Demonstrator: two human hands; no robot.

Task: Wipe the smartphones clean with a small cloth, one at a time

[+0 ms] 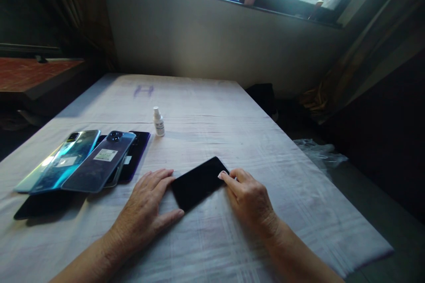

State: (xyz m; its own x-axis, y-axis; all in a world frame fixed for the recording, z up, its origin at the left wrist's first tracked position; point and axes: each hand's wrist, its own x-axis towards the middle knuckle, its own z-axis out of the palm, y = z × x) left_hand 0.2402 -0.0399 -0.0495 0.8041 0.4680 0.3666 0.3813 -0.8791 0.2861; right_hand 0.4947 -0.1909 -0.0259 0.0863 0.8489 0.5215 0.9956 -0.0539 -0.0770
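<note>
Here both forearms come in from the near edge of the table [299, 194], which is covered with a pale, creased cloth. The left hand [146, 210] lies flat, palm down, its fingers loosely spread and stretched forward, with the fingertips against the left end of a black phone [198, 182] and the thumb pointing along the phone's near long edge. The right hand [249, 196] rests knuckles up at the phone's other end; its fingers are drawn together and bent, and the tip of the forefinger presses on the phone's far right corner. Neither hand is closed round the phone; each only touches it from its own side.

The phone lies flat on the cloth between the two hands, a little nearer the near edge than the middle of the table, set at a slant so that its right end points away from the person. Its upward face is plain, dark and glossy, with no lit picture on it.

Toward the left edge lies a fanned group of phones [83, 161], backs up, in teal, grey-blue and purple, overlapping each other. A small white bottle [158, 121] stands upright beyond them, near the middle of the table, well apart from the hands.
</note>
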